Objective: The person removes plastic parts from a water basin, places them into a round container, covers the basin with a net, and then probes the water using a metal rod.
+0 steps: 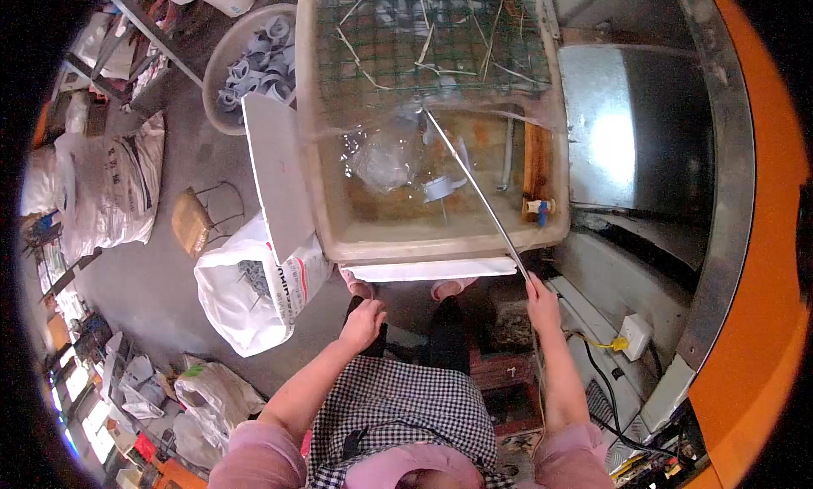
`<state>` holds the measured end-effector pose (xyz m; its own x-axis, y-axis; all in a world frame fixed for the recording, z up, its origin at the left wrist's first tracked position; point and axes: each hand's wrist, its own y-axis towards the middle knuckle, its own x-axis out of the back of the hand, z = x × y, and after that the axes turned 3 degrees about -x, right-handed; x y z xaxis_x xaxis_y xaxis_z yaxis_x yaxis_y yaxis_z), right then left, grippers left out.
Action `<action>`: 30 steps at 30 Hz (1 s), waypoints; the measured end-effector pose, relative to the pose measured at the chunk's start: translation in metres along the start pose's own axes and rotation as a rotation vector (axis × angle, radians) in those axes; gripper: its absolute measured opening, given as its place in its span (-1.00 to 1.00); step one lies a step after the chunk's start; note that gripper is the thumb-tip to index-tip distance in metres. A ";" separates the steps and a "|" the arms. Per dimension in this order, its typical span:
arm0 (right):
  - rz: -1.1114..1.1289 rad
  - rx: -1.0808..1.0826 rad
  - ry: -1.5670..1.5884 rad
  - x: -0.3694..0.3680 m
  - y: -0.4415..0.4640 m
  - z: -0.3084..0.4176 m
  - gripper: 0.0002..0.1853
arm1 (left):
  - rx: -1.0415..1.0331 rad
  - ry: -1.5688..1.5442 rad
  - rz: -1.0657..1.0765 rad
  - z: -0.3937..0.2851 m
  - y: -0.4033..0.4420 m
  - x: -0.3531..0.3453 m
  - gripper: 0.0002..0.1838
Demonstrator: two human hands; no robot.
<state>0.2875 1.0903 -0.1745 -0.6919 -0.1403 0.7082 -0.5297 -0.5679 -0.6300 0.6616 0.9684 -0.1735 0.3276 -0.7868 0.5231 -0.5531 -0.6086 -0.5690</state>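
My right hand [544,304] is closed around the lower end of a long thin metal rod [476,173]. The rod slants up and left over a large water-filled tub [440,248], its far tip at the edge of a green net [406,44]. Near the rod, a grey plastic part [439,188] lies in the water. Bubbles and ripples [381,163] show to its left. My left hand [364,321] is loosely curled above my leg, below the tub's near edge, with nothing visible in it.
A round basin of grey plastic parts [262,66] stands left of the tub. An upright white panel [275,167], a white sack [246,311] and a small stool [193,222] are also left. At right are a metal machine surface [601,125], a white socket box [635,337] and cables.
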 end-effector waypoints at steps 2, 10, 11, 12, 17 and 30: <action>0.045 -0.074 -0.008 0.021 -0.025 0.007 -0.66 | 0.010 0.000 0.006 0.007 -0.008 -0.001 -0.83; 0.122 -0.043 -0.155 -0.002 -0.027 0.008 -0.64 | -0.017 -0.072 0.005 0.002 -0.015 -0.019 -0.84; 0.110 -0.042 -0.108 -0.011 -0.020 0.011 -0.64 | -0.013 -0.068 0.004 0.004 -0.015 -0.020 -0.84; 0.096 -0.042 -0.063 -0.018 -0.015 0.015 -0.64 | -0.009 -0.075 -0.011 0.003 -0.013 -0.020 -0.83; 0.062 -0.039 0.101 -0.045 -0.008 0.036 -0.66 | 0.030 -0.065 -0.011 0.011 -0.008 -0.012 -0.84; 0.059 0.005 0.193 -0.078 0.031 0.031 -0.64 | 0.010 -0.103 -0.019 0.022 -0.003 -0.016 -0.83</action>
<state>0.3404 1.0580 -0.2396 -0.8031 -0.0158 0.5956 -0.4832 -0.5675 -0.6666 0.6751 0.9804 -0.1939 0.4148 -0.7814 0.4663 -0.5383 -0.6239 -0.5666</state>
